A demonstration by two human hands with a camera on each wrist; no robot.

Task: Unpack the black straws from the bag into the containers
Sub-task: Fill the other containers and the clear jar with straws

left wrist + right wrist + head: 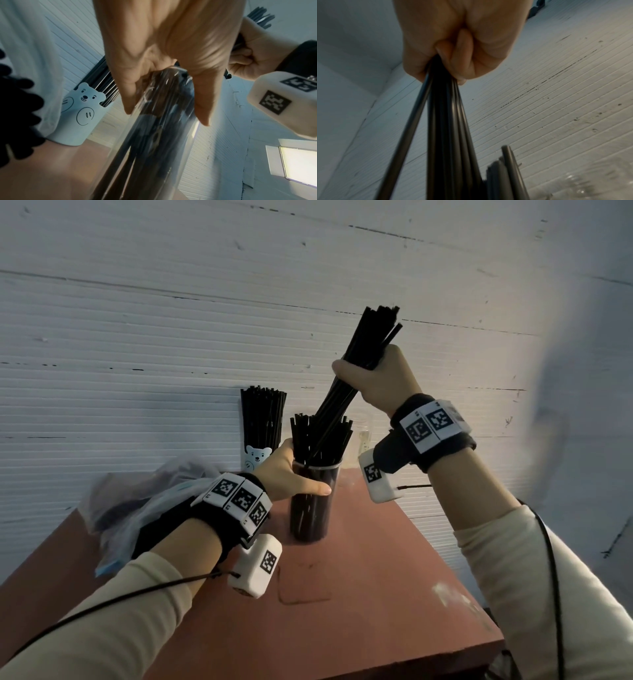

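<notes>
A clear cup [313, 508] full of black straws stands on the brown table [359, 594]. My left hand [291, 474] grips the cup near its rim; in the left wrist view my left hand [163, 67] wraps its fingers round the clear cup [154, 135]. My right hand [376, 378] holds a bundle of black straws [363, 350] tilted, its lower ends dipping among the straws in the cup. The right wrist view shows my right hand [452, 44] fisted on the straw bundle [443, 128]. A pale blue bear holder [257, 457] with straws stands behind.
A crumpled clear plastic bag [144, 501] lies at the table's left, partly behind my left wrist. A second clear container [363, 433] stands behind the cup by the ribbed white wall [171, 337]. The table's right edge [462, 559] drops off close to my right forearm.
</notes>
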